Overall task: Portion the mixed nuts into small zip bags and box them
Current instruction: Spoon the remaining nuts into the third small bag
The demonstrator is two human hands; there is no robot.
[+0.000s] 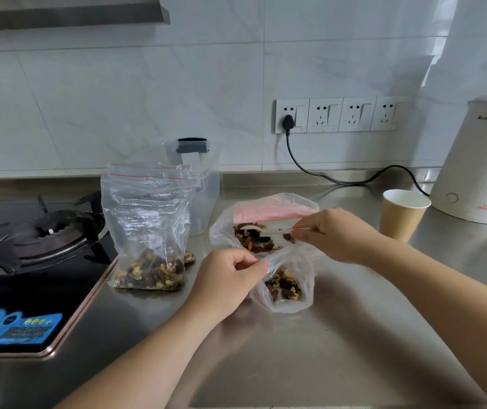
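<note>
Filling step in hand. Left hand (226, 278) pinches the rim of a small zip bag (288, 286), holding its mouth open; the bag sits mid-counter, partly filled with mixed nuts. Right hand (332, 235) pinches the handle of a small spoon (265, 230) over the nuts in the supply bag (261, 228) just behind. One filled zip bag (147, 228) stands by the stove (29, 261) edge, clear box (205, 199) behind it. Next move likely: carry a scoop across without spilling.
</note>
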